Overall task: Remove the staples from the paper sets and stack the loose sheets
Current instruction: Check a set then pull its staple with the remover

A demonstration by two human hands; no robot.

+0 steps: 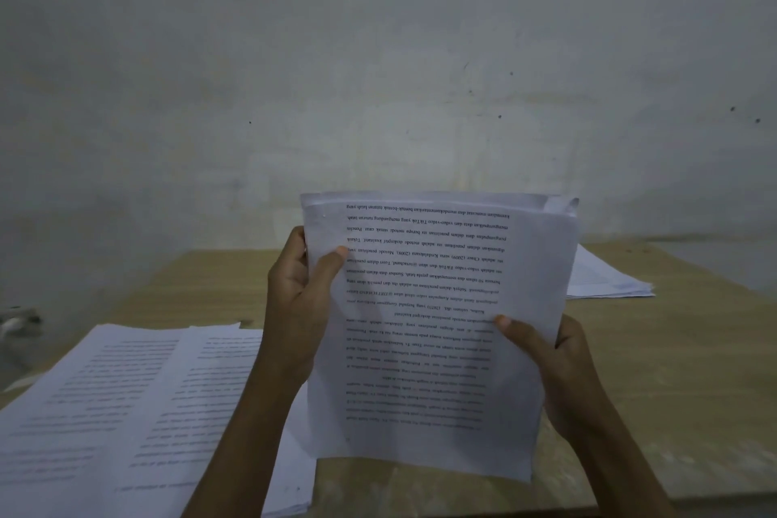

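Note:
I hold a set of printed sheets upright above the table, its text upside down to me. My left hand grips its left edge, thumb on the front. My right hand grips the right edge lower down, thumb across the page. The top right corner of the set is folded over. A small mark shows near the top left corner; whether it is a staple I cannot tell. A pile of printed sheets lies on the table at the lower left. Another paper stack lies at the right, behind the held set.
The wooden table runs up to a pale wall close behind it. A small dim object sits at the far left edge of the view, too blurred to identify.

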